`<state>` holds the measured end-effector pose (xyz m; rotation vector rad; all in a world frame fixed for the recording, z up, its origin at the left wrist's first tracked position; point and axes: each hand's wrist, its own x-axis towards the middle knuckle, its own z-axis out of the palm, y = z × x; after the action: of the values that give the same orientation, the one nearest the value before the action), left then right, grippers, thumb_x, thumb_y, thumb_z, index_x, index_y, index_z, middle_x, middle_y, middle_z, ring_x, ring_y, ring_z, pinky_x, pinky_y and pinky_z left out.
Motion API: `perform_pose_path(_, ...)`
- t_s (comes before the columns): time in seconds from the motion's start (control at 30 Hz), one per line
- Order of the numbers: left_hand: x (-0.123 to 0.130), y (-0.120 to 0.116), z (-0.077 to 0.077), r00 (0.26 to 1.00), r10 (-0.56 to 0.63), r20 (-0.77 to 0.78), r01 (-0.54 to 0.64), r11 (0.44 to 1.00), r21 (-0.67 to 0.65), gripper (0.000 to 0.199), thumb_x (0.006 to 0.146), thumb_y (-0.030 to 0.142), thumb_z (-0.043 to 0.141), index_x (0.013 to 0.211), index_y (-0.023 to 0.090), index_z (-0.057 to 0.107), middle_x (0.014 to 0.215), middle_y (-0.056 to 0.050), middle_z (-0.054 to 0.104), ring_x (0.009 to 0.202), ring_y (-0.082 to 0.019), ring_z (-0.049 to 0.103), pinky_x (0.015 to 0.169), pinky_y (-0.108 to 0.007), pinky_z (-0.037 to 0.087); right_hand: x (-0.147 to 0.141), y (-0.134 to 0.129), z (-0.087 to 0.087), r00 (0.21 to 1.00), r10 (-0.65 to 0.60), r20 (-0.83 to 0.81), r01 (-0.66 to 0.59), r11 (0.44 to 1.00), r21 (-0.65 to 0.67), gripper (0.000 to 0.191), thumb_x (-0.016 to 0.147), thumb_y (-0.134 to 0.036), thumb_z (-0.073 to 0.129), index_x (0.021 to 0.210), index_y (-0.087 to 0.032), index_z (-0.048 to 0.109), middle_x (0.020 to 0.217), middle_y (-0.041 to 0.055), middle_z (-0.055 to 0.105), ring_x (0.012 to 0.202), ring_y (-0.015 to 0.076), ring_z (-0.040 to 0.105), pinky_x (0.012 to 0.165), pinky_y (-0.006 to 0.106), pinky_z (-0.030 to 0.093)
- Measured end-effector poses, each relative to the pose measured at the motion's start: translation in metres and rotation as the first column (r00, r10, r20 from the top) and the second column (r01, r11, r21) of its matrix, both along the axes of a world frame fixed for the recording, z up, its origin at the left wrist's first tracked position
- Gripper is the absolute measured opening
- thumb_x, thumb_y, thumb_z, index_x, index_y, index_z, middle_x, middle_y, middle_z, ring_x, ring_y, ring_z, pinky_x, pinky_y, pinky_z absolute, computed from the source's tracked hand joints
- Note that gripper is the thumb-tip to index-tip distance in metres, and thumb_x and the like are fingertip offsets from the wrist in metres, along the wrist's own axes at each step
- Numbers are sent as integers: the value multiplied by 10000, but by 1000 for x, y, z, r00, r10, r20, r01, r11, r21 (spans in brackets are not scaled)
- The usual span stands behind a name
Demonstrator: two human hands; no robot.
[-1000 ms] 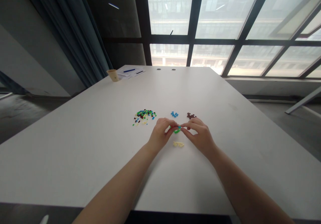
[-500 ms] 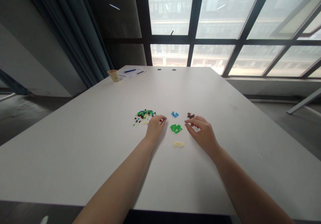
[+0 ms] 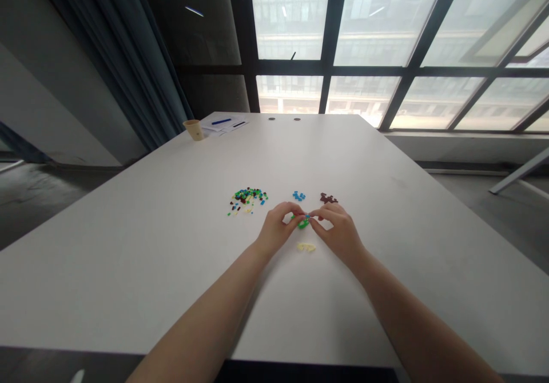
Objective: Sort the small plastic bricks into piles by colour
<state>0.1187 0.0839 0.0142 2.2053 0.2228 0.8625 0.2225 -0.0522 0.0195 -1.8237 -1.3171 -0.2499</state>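
My left hand (image 3: pixel 278 227) and my right hand (image 3: pixel 338 230) meet fingertip to fingertip above a small heap of green bricks (image 3: pixel 303 224), which they partly hide. Between the pinched fingertips shows a tiny blue brick (image 3: pixel 307 216), gripped from both sides. Just beyond lies a group of blue bricks (image 3: pixel 299 196). Dark brown bricks (image 3: pixel 328 198) sit behind my right hand, and pale yellow bricks (image 3: pixel 306 247) lie nearer to me. Left of my left hand spreads a mixed pile of bricks (image 3: pixel 249 196) in green, blue, brown and yellow.
All the bricks rest on a large white table (image 3: pixel 171 246). Toward its far left corner stand a tan paper cup (image 3: pixel 194 130) and papers (image 3: pixel 214 126) with a blue pen (image 3: pixel 221 121) on them. Two dark round discs (image 3: pixel 297 119) are at the far edge.
My left hand has moved right, away from the mixed pile, and my right hand has come slightly left. Their fingertips now meet at a blue brick over the green ones.
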Motion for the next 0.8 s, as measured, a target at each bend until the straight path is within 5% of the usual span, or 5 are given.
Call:
perform_pose_path(0.13, -2, 30, -6, 968, 243, -56, -234, 964, 129, 137, 816, 246, 516, 904, 196, 609, 890, -43, 659, 804, -166, 589, 809, -348, 454, 15, 12, -5, 994, -110, -18, 107, 987, -118, 105, 763, -226, 577, 758, -208, 681, 637, 3, 569, 660, 149, 529, 670, 280, 410)
perform_pose_path(0.27, -8, 68, -17, 808, 531, -255, -461, 839, 290, 217, 800, 169, 466, 924, 165, 644, 1014, -113, 619, 985, -251, 536, 862, -412, 415, 38, 33, -9, 975, -223, -25, 199, 911, -360, 151, 772, -248, 551, 789, -221, 699, 683, 12, 609, 670, 144, 549, 656, 267, 403)
perform_pose_path(0.53, -12, 81, -28, 740, 544, -396, -423, 834, 355, 255, 774, 243, 516, 964, 193, 678, 1012, -114, 612, 958, -264, 530, 820, -389, 422, 48, 67, -10, 927, -374, -28, 291, 764, -577, 104, 719, -276, 637, 765, -249, 726, 821, 66, 693, 774, 195, 609, 681, 307, 403)
perform_pose_path(0.8, -15, 80, -23, 722, 551, -419, -426, 831, 358, 186, 781, 213, 480, 839, 195, 656, 925, -97, 646, 901, -245, 553, 767, -362, 424, 40, 81, -3, 898, -440, -14, 341, 716, -609, 88, 727, -260, 643, 752, -234, 723, 818, 93, 698, 833, 224, 616, 734, 358, 384)
